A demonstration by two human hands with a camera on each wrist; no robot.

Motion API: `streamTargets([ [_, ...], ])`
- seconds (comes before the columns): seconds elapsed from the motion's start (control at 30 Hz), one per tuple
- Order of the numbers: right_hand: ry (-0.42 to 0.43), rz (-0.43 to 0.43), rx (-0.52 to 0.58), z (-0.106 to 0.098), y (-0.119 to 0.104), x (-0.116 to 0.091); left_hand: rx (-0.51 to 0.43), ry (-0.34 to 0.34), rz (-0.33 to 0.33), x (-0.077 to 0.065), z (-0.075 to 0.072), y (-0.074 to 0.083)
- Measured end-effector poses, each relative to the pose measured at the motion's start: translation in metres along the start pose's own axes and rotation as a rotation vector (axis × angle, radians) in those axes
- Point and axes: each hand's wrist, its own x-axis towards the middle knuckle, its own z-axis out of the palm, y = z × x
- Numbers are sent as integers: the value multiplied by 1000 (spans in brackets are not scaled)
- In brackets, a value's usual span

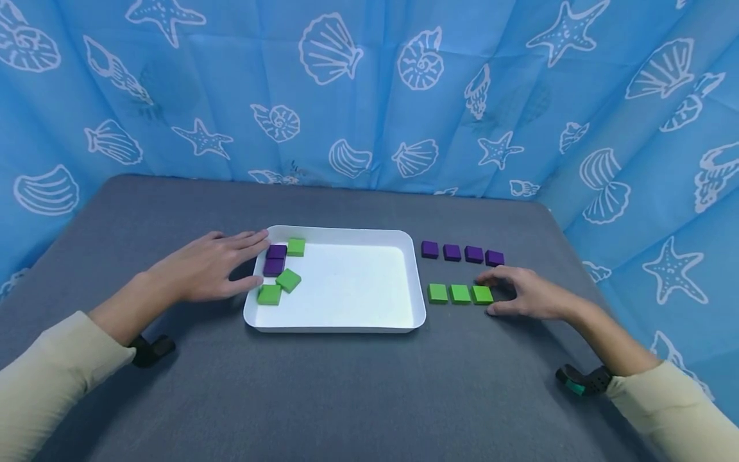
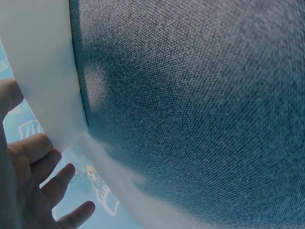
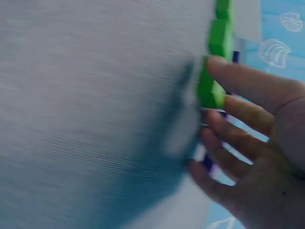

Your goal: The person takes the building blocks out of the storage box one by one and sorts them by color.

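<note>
My left hand point(image 1: 216, 266) reaches over the left end of a white tray point(image 1: 346, 321), fingers extended. In the left wrist view its thumb and fingertips point(image 2: 40, 143) lie at the rim of the tray wall point(image 2: 52, 81). Inside the tray, at its left side, are two purple blocks point(image 1: 274, 266) and three green blocks point(image 1: 269, 294), one turned askew. To the right of the tray, my right hand point(image 1: 528, 295) pinches the rightmost green block point(image 1: 482, 296) of a row between thumb and index finger. The block rests on the table, and the other fingers spread beyond it.
Two more green blocks point(image 1: 448, 294) continue that row toward the tray. Behind them several purple blocks point(image 1: 463, 253) form another row. A grey cloth covers the table point(image 1: 369, 391). A blue curtain point(image 1: 369, 96) with shell prints hangs along its back and right.
</note>
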Motion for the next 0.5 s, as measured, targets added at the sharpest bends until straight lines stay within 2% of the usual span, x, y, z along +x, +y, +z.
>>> streamTargets([
  [0.17,-188,77,13,-24,-16,18,-5,-3,-3,0,-2,0],
  [0.27,-258,118,-21,-35,-32,32,-4,-1,-3,0,-1,0],
  [0.37,-275,126,-64,-45,-49,46,-1,0,-2,1,-1,0],
  [0.5,-230,69,-68,-53,-72,65,-2,-5,-4,0,-1,0],
])
